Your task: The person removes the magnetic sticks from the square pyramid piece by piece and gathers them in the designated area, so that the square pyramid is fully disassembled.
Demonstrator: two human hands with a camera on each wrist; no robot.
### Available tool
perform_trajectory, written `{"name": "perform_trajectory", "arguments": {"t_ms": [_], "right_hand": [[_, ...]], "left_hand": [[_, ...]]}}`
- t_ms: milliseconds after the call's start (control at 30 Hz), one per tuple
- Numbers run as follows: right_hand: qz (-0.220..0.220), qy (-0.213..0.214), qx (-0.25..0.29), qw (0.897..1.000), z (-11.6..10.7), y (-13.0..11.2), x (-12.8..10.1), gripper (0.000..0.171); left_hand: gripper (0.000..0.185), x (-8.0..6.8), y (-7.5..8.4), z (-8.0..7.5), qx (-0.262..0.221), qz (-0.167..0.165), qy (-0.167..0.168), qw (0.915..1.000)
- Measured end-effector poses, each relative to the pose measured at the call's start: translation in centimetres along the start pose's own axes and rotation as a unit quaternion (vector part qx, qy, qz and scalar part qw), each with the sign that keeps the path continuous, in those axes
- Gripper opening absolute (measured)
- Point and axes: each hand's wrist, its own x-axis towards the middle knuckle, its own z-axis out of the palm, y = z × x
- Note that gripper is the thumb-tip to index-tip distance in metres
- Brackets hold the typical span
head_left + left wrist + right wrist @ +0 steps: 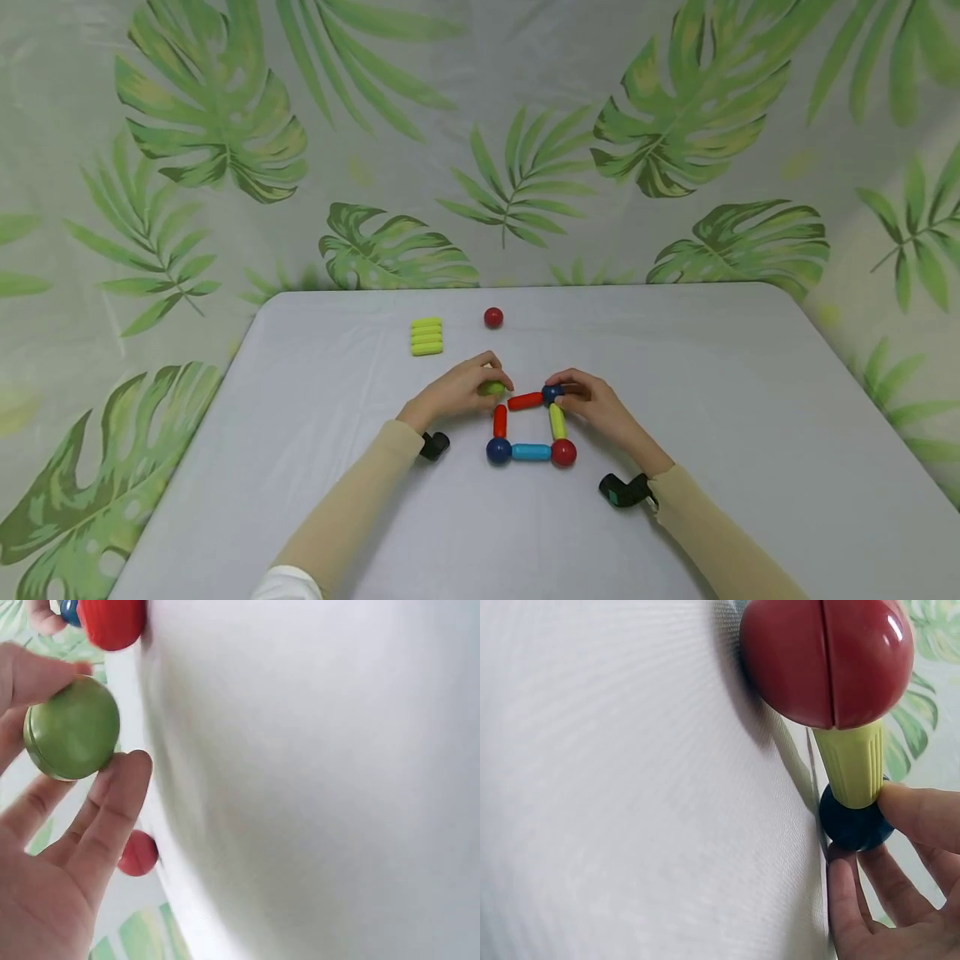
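Note:
A square of magnetic rods and balls lies on the white table (315, 467): a blue ball (498, 451), a light blue rod (531, 452), a red ball (563, 452), a yellow rod (557, 422), a red rod (525, 402) on top and a red rod (499, 420) on the left. My left hand (457, 392) pinches a green ball (492, 388) (72, 729) at the open top-left corner. My right hand (596, 404) pinches the dark blue ball (552, 393) (853, 823) at the top-right corner, joined to the yellow rod (849, 766) and red ball (826, 658).
A stack of yellow-green rods (426, 336) and a loose red ball (492, 317) (138, 853) lie farther back on the table. A leaf-patterned backdrop stands behind. The table's far edge runs just beyond them.

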Motion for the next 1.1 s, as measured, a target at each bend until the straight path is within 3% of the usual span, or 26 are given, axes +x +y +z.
{"name": "perform_trajectory", "arguments": {"t_ms": [133, 267, 433, 633, 967, 1100], "right_hand": [[-0.003, 0.004, -0.002, 1.000, 0.0, 0.4, 0.1, 0.026], [-0.002, 0.001, 0.007, 1.000, -0.1, 0.4, 0.1, 0.026], [0.003, 0.001, 0.011, 1.000, -0.1, 0.6, 0.1, 0.025], [0.002, 0.001, 0.015, 1.000, -0.1, 0.6, 0.0, 0.025], [0.002, 0.001, 0.015, 1.000, 0.0, 0.5, -0.1, 0.025], [-0.004, 0.001, 0.010, 1.000, 0.0, 0.6, 0.0, 0.025]], "left_hand": [[0.030, 0.6, -0.6, 0.1, -0.085, -0.043, 0.066, 0.9932], [0.033, 2.0, -1.4, 0.2, -0.152, -0.097, 0.154, 0.9714], [0.032, 3.8, -2.0, 0.2, -0.195, -0.139, 0.222, 0.9452], [0.031, 5.4, -2.6, 0.5, -0.207, -0.185, 0.250, 0.9277], [0.028, 6.4, -2.9, 0.6, -0.204, -0.204, 0.275, 0.9172], [0.030, 6.4, -2.8, 0.5, -0.201, -0.209, 0.273, 0.9174]]}}
